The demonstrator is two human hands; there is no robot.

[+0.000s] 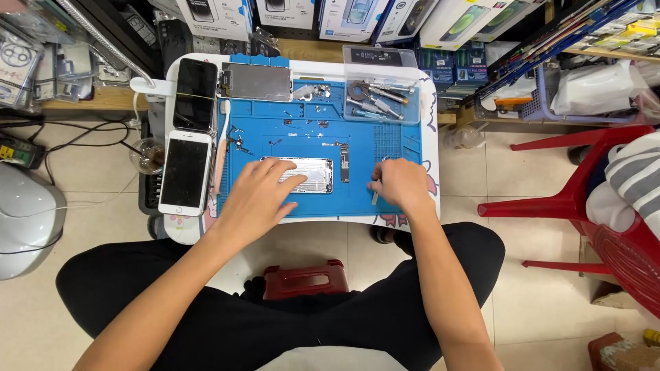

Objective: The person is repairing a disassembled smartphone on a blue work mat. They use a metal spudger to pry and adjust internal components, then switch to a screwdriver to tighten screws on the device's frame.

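Left hand (258, 196) flat on phone housing (309, 175); right hand (402, 185) pinches tweezers (375, 197)

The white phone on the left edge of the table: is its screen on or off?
Off. The white phone lies face up beside the blue mat, its screen uniformly black; so is the black phone above it.

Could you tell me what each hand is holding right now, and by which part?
The right hand pinches a thin metal tool by its upper end. The left hand holds nothing; it rests flat on the silver phone housing.
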